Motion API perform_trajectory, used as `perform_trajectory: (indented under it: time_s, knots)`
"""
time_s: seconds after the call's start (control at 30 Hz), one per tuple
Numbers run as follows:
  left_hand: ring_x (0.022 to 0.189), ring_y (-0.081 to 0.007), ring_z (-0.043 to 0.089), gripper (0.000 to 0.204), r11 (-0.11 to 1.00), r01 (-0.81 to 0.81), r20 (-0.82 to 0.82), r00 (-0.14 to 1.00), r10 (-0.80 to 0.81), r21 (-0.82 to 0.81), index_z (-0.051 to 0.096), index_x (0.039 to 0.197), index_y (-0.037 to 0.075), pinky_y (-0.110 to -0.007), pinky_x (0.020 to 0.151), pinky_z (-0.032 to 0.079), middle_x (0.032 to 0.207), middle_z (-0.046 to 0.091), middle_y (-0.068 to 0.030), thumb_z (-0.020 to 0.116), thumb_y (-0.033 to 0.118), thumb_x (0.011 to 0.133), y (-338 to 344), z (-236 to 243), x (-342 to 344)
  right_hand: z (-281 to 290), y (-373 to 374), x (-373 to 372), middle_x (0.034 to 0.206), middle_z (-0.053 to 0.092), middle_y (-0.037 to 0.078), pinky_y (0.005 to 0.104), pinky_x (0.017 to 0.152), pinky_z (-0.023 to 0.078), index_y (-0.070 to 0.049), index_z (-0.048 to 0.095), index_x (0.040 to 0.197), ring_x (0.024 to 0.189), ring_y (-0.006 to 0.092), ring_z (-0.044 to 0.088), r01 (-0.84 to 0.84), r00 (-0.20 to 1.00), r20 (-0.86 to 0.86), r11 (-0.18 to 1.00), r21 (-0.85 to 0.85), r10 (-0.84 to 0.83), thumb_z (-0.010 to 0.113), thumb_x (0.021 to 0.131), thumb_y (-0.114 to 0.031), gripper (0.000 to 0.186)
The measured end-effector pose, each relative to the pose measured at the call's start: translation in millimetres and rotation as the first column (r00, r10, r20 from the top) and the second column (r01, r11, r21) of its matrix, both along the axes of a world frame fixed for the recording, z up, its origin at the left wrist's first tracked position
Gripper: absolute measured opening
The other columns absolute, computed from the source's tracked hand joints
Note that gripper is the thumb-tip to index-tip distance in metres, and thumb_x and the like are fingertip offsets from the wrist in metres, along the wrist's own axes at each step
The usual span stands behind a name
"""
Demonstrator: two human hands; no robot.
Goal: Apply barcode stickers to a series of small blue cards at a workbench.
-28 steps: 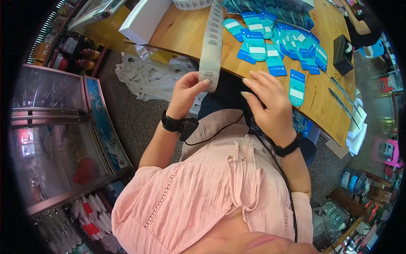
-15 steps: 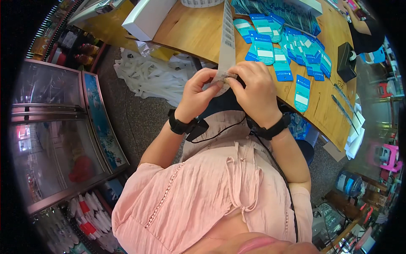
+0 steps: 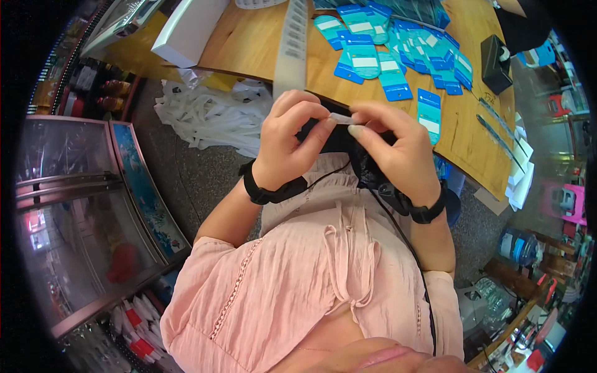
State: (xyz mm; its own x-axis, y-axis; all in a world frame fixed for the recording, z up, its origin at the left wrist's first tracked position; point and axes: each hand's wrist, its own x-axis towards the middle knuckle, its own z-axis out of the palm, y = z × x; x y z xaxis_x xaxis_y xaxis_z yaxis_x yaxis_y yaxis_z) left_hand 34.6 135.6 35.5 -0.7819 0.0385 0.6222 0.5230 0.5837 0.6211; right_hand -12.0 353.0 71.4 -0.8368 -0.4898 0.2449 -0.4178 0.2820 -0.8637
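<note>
A small white label (image 3: 341, 119) spans the gap between my two hands, in front of the table edge. My left hand (image 3: 292, 133) pinches its left end between thumb and forefinger. At its other end, the fingertips of my right hand (image 3: 398, 143) close on the label, with the thumb beneath. A long pale strip of printed labels (image 3: 292, 46) runs down from the table to behind my left hand, which hides its lower end. To the right of my hands, one blue-green card (image 3: 429, 115) lies alone near the table edge.
Many blue-green cards (image 3: 364, 59) lie scattered on the wooden table (image 3: 249, 43). A white box (image 3: 186, 31) stands at the left, a black box (image 3: 495, 65) at the right beside tweezers (image 3: 497, 137). White strip waste (image 3: 202, 115) covers floor under the table. A glass-doored cabinet (image 3: 81, 217) is left.
My hands have drawn apart, and a short label now stretches between them. The long strip, earlier leading into both hands, now passes behind my left hand. The view has shifted slightly.
</note>
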Motion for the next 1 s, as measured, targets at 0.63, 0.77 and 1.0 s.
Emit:
perform_trajectory:
  time_s: [0.63, 0.77, 1.0]
  knots:
    - [0.112, -0.0274, 0.064, 0.046, 0.92, 0.258, -0.061, 0.956, -0.287, -0.296, 0.074, 0.129, 0.014, -0.046, 0.101, 0.046, 0.118, 0.067, -0.0044, 0.085, 0.02, 0.084, 76.9, -1.6, -53.4, -4.9, 130.7, -24.2, 0.086, 0.071, 0.0, 0.0182, 0.061, 0.046, -0.002, 0.076, 0.111, 0.069, 0.004, 0.059, 0.488, 0.81, 0.483, 0.838, -0.243, -0.332, 0.077, 0.103, -0.015, 0.016]
    - [0.124, -0.0279, 0.058, 0.049, 0.849, 0.328, 0.026, 0.937, -0.349, -0.415, 0.074, 0.131, 0.019, -0.05, 0.109, 0.042, 0.128, 0.061, -0.0046, 0.085, 0.025, 0.084, 85.0, -6.5, -56.5, 5.9, 132.9, -34.1, 0.079, 0.068, -0.002, 0.0176, 0.056, 0.044, -0.004, 0.076, 0.109, 0.062, 0.0028, 0.058, 0.462, 0.742, 0.581, 0.883, -0.081, -0.335, 0.079, 0.101, -0.018, 0.017]
    - [0.121, -0.0257, 0.06, 0.051, 0.85, 0.31, 0.006, 0.94, -0.34, -0.426, 0.074, 0.131, 0.02, -0.048, 0.108, 0.044, 0.121, 0.061, -0.0029, 0.083, 0.022, 0.081, 85.4, -6.2, -59.6, 13.3, 118.4, -52.0, 0.075, 0.068, -0.004, 0.0174, 0.049, 0.043, -0.003, 0.076, 0.105, 0.057, 0.0008, 0.056, 0.362, 0.698, 0.635, 0.928, 0.085, -0.331, 0.081, 0.099, -0.019, 0.017]
